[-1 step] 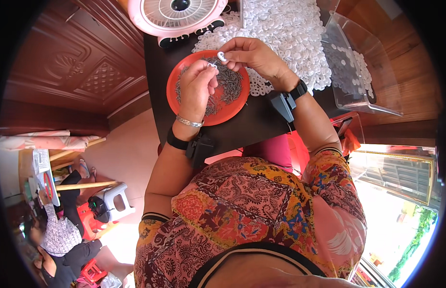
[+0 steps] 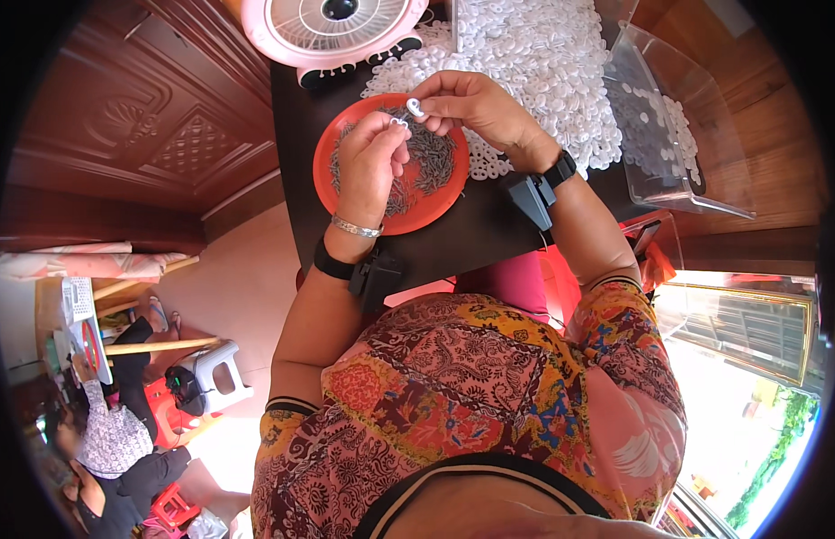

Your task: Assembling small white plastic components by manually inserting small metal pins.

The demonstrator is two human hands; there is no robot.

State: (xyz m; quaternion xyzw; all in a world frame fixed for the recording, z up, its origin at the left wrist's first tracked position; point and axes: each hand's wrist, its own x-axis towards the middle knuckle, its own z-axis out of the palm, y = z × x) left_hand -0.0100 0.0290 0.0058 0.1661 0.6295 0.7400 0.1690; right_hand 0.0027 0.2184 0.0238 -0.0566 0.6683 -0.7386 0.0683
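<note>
My left hand (image 2: 368, 166) hovers over a red plate (image 2: 417, 214) that holds several small dark metal pieces (image 2: 435, 157). Its fingertips pinch one small piece. My right hand (image 2: 476, 108) reaches in from the right and pinches a small white plastic ring (image 2: 416, 107) just above the plate's far rim. The fingertips of the two hands meet there, almost touching. Both wrists wear black bands with black devices on them, and the left also has a silver bracelet.
A big heap of white plastic rings (image 2: 543, 54) lies on the black table (image 2: 476, 242) behind the plate. At the right stands a clear plastic box (image 2: 674, 135) with more rings. A pink fan (image 2: 332, 27) stands at the back. Another person (image 2: 112, 445) sits at lower left by a white stool (image 2: 215, 377).
</note>
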